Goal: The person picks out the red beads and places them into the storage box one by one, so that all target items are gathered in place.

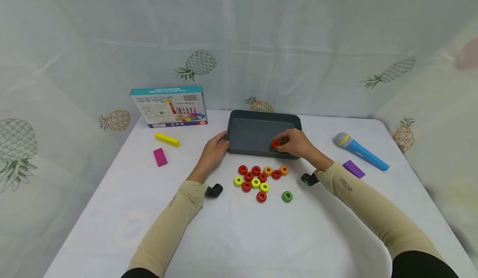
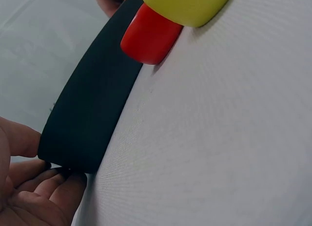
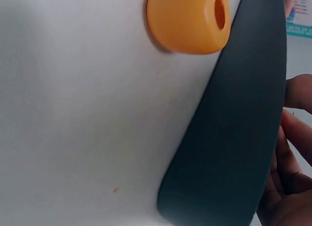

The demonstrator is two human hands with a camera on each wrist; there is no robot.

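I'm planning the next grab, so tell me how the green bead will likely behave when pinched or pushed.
The green bead lies flat, hole up, so a gentle push would probably slide it rather than roll it. Its round outline suggests it could roll if tipped on edge. Being small, it's probably light.

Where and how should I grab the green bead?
From above, pinch the green bead by opposite sides of its outer wall; that looks safest, since it lies hole-up and apart from the other beads, leaving finger room all round.
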